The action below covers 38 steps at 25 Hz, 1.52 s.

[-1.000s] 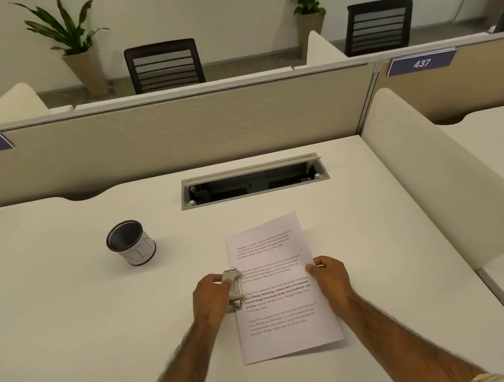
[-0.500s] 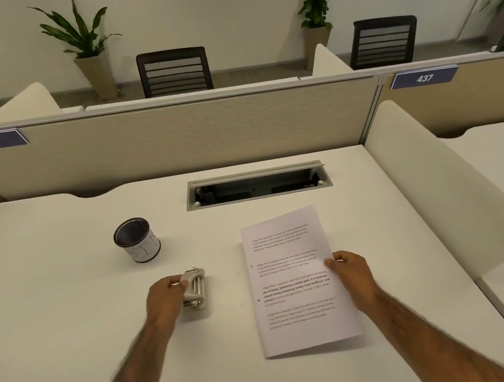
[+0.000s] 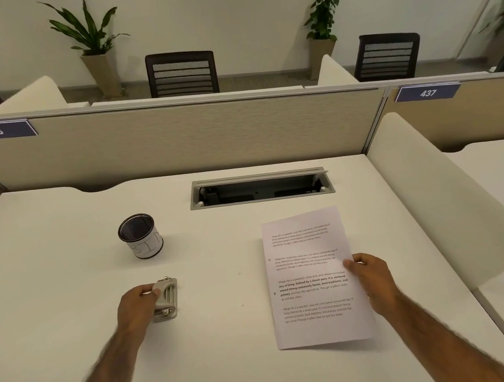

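A printed white sheet of paper (image 3: 311, 278) lies on the white desk (image 3: 66, 272), right of centre, with two small punched holes near its left edge. My right hand (image 3: 370, 281) pinches the sheet's right edge, thumb on top. A small beige hole punch (image 3: 166, 299) sits on the desk well to the left of the sheet. My left hand (image 3: 137, 308) grips the punch from its left side, thumb on its top.
A black mesh pen cup (image 3: 140, 236) wrapped in white paper stands behind the punch. An open cable tray (image 3: 261, 187) is set into the desk at the back. A beige partition (image 3: 176, 136) closes the far side; a curved white divider (image 3: 451, 201) stands at the right.
My left hand has carried the hole punch off the sheet's left edge and set it down to the left. My right hand has kept its hold on the sheet.
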{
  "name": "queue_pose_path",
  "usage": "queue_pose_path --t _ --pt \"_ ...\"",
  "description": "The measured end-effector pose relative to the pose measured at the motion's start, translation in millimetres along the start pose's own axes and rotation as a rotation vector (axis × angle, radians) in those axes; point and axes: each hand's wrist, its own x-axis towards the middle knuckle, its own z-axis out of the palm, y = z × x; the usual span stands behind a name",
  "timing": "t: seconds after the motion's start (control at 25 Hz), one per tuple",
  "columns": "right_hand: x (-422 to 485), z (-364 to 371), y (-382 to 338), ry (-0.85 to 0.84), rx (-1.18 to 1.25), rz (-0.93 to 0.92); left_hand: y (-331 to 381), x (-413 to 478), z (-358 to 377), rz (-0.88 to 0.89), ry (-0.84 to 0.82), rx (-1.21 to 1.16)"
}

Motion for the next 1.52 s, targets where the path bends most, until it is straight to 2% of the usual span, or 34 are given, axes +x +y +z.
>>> queue_pose_path --t 0.08,0.16,0.24,0.28,0.32,0.4,0.48,0.6,0.72,1.04,1.2,1.52 --pt "0 -3 1 0.004 0.000 -0.006 3 -5 -1 0.009 0.015 0.050" --pt "1 -6 2 0.006 0.006 -0.011 7 -13 -4 0.077 0.149 0.208" --pt "3 -11 3 0.005 0.014 -0.016 12 -23 1 0.248 0.339 0.296" --pt "5 -14 3 0.004 0.020 -0.018 19 -30 8 0.337 0.377 0.265" --pt "6 -17 4 0.002 0.027 -0.019 28 -39 20 0.415 0.349 0.211" --pt "9 -24 5 -0.005 0.046 -0.015 50 -61 60 0.514 0.164 0.075" --pt "12 -31 4 -0.017 0.060 -0.007 70 -86 107 0.471 -0.059 -0.037" --pt "21 -44 0 -0.019 0.065 0.002 89 -120 176 0.213 -0.357 -0.137" --pt "34 -59 -3 -0.015 0.077 0.006 102 -140 219 0.101 -0.506 -0.154" --pt "87 -88 -13 0.003 0.056 0.020 147 -135 275 0.114 -0.477 -0.056" --pt "122 -90 -17 0.058 -0.064 0.013 159 -127 304 0.128 -0.456 0.040" --pt "184 -91 -32 0.059 -0.344 -0.027 174 -108 342 0.090 -0.416 0.142"
